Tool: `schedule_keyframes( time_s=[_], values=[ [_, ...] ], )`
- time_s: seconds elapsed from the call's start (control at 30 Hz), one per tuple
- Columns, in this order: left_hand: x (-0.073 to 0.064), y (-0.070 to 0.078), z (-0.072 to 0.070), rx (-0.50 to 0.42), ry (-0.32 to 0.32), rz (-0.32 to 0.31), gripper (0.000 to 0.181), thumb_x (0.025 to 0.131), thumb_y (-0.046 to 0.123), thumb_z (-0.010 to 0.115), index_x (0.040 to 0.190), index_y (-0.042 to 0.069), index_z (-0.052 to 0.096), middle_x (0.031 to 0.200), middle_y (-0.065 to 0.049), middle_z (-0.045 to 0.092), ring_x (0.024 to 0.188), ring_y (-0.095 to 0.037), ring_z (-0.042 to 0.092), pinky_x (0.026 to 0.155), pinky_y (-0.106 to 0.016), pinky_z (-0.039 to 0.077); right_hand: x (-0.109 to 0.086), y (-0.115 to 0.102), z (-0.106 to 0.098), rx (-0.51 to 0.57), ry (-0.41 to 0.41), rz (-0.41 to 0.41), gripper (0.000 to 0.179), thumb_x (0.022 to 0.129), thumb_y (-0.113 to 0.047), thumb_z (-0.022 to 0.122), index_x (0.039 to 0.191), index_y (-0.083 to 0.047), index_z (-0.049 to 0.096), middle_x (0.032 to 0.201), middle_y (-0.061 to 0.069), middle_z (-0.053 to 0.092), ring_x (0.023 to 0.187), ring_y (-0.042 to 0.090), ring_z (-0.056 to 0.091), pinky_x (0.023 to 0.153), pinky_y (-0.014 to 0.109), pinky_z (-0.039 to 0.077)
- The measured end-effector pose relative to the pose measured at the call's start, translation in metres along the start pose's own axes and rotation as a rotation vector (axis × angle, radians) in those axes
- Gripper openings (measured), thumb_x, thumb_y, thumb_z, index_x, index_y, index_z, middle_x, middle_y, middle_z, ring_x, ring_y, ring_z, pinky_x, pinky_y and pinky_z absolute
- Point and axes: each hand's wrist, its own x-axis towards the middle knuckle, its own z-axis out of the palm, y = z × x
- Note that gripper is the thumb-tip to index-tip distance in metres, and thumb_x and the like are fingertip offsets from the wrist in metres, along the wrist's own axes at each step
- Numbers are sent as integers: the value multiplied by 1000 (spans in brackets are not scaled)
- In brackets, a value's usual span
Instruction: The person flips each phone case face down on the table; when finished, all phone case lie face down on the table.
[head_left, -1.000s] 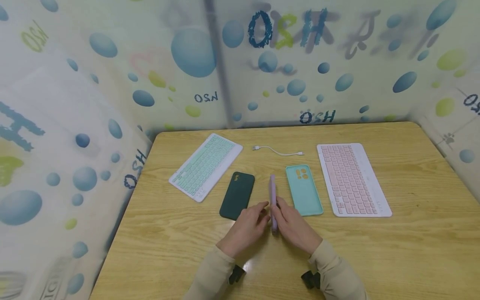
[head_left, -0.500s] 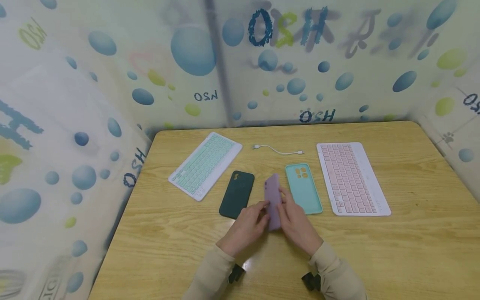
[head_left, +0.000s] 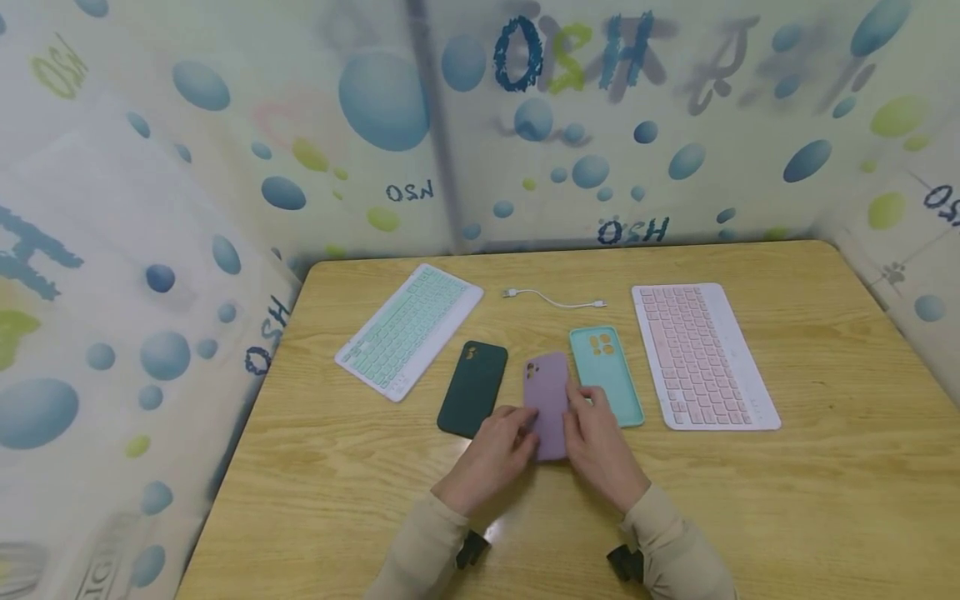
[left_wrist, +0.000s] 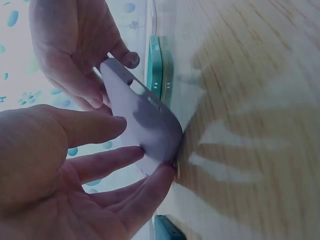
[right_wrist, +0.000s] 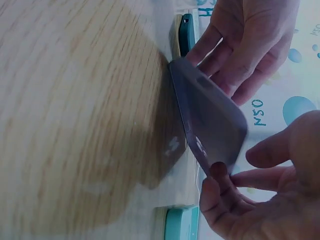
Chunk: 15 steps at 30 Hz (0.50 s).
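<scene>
A purple phone case [head_left: 548, 404] lies tilted between my hands in the head view, camera cutouts at the far end and back facing up. My right hand [head_left: 600, 442] holds its raised right edge, fingertips [right_wrist: 218, 171] hooked under the rim. Along the lower left edge, my left hand [head_left: 492, 454] touches the case with loosely straight fingers [left_wrist: 134, 153]; its thumb overlaps the back in the left wrist view. A dark green phone case [head_left: 472, 387] lies to the left, and a turquoise phone case [head_left: 609, 379], hollow side up, lies just right of the purple one.
A white keyboard with mint keys [head_left: 408, 333] lies at the back left, another with pink keys [head_left: 701, 358] at the right. Between them is a short white USB cable [head_left: 553, 298]. The wooden table [head_left: 847, 483] meets a patterned wall [head_left: 300, 150] at its far edge.
The purple phone case has turned from standing on edge to leaning left, so its back now shows. My right hand has shifted slightly right with its raised edge; my left hand stays nearly in place.
</scene>
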Motion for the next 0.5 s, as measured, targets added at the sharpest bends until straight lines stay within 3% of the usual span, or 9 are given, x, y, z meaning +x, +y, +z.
schedule_keyframes(
  time_s=[0.17,0.5],
  values=[
    [-2,1,-1,28,-22,-40,41,94,15,65,131,-3,59,126,-20,61,115,-27,60,97,-40,51,-1,0,0,-37,-11,-9,41,94,1,53,131,19,50,122,35,55,112,43,60,93,51,52],
    [-5,2,3,84,-46,-61,53,84,15,78,130,-3,59,131,-22,52,119,-31,54,99,-42,50,-3,-1,2,-88,-142,34,40,97,-4,51,129,18,52,134,35,52,126,46,52,104,54,44]
  ],
)
